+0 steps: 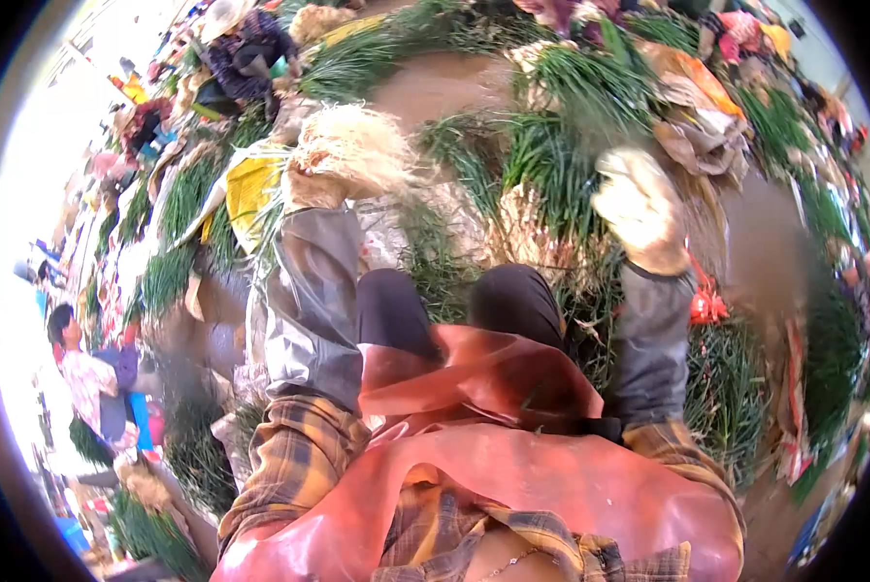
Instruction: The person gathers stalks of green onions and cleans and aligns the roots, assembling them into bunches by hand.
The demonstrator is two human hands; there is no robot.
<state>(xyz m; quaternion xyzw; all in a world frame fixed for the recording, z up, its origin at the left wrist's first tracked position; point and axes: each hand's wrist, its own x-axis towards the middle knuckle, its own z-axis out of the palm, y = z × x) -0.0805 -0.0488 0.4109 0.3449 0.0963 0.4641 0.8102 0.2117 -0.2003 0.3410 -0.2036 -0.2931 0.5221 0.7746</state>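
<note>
My left hand (312,187), in a pale work glove, is closed around a bunch of green onions. Their pale, stringy roots (352,144) fan out to the right of the glove, and a few thin leaves trail down beside the grey sleeve cover. My right hand (642,211), also gloved, is raised at the right, overexposed and slightly blurred. Its fingers look stretched upward, with nothing visible in them. Just left of it lies a heap of green onions (554,175), roots towards me. More loose green stalks (427,254) lie in front of my knees.
Another pile of green onions (590,87) lies farther ahead, beside crumpled sacking (702,131). A yellow and white sack (252,189) is left of my left hand. A red plastic bag (708,299) lies right of my right forearm. Other people (95,373) sit around among more piles.
</note>
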